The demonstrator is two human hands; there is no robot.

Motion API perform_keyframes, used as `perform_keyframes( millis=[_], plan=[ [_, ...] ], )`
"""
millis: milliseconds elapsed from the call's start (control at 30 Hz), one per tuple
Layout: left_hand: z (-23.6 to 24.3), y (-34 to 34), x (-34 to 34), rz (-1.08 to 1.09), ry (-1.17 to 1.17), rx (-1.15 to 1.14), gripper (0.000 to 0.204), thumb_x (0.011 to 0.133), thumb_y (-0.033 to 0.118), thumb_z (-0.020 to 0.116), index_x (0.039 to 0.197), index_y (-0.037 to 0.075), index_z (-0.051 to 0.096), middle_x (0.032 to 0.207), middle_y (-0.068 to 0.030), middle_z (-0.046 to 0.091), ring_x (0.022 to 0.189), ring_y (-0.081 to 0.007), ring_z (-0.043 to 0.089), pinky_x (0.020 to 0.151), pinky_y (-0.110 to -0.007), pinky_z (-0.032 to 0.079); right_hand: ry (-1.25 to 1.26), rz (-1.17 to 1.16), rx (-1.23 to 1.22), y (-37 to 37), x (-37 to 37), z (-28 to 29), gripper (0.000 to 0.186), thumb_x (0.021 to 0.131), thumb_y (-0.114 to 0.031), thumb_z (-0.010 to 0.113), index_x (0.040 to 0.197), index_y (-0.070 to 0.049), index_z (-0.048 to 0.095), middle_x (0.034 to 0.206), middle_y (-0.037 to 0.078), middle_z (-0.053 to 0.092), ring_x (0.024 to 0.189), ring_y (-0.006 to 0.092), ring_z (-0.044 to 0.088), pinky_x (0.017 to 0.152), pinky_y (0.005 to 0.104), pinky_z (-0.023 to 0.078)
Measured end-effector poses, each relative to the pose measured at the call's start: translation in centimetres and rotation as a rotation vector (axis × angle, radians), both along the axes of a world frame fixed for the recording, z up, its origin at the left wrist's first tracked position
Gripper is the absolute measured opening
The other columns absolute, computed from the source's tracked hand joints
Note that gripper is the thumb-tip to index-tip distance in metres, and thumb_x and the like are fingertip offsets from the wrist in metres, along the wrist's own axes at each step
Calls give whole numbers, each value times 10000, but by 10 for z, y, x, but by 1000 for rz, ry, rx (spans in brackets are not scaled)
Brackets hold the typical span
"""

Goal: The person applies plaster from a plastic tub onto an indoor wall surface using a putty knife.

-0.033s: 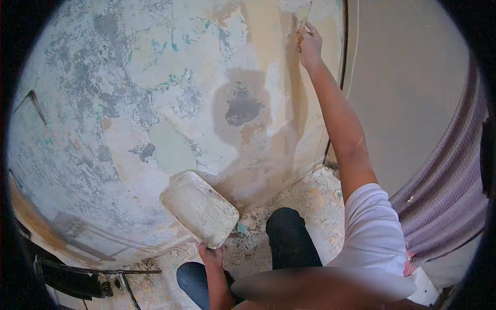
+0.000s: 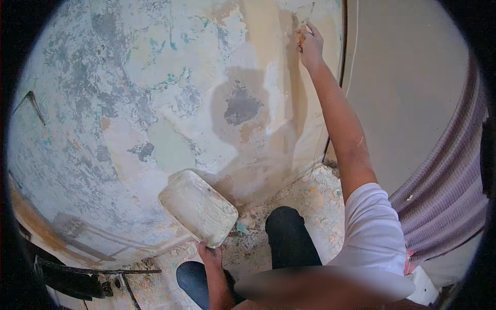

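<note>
Left hand (image 2: 211, 254) grips the near edge of a pale rectangular tray (image 2: 188, 199), smeared inside, held just beyond the knees (image 2: 287, 227). Farther up, right hand (image 2: 311, 49) is closed around a small flat-bladed tool (image 2: 305, 19) at the patchy wall (image 2: 175, 88); blade contact unclear. Since last frame: only a tiny view shift, same grips, so wall work looks no further along.
</note>
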State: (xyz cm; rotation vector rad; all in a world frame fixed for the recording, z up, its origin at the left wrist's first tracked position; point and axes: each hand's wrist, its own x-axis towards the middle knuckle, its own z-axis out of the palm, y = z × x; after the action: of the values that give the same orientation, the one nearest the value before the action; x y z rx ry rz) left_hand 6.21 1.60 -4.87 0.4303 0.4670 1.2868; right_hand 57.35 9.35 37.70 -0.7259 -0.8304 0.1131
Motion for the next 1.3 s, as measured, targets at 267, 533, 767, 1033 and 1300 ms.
perform_keyframes(
  millis=[267,533,767,1033,1300],
  plan=[
    [14,-5,17,7,-122,37,681,679,98,507,1345,115,371,1268,-116,471,1173,-302,471,988,-484,416,60,218,-48,-57,7,-49,433,931,-151,403,1354,-71,356,917,92,610,527,108,415,437,231,318],
    [28,-12,6,-28,-186,112,577,694,129,500,1258,14,464,1227,-141,534,1173,-325,492,1030,-493,369,234,763,11,-127,-66,-137,279,923,-206,414,1152,-69,496,826,74,556,415,114,357,388,244,323],
    [40,-21,-13,35,-284,181,644,648,135,504,1282,38,445,1240,-127,524,1170,-341,489,1019,-540,359,428,928,-106,-182,-175,-224,279,919,-198,422,1169,-95,491,883,70,568,474,127,415,401,268,361],
    [33,-10,-39,97,-401,150,653,665,127,485,1311,56,416,1257,-115,517,1171,-302,496,1026,-480,375,271,935,-45,-176,-236,-197,393,931,-135,463,1313,-197,393,1068,80,533,707,166,487,520,259,439],
    [43,-17,-42,158,-439,104,623,650,142,509,1265,51,461,1217,-109,542,1151,-299,509,1007,-469,389,217,1010,-26,-144,-270,-211,570,917,-122,494,1419,-202,235,1070,90,525,723,171,525,513,268,442]
  ],
)
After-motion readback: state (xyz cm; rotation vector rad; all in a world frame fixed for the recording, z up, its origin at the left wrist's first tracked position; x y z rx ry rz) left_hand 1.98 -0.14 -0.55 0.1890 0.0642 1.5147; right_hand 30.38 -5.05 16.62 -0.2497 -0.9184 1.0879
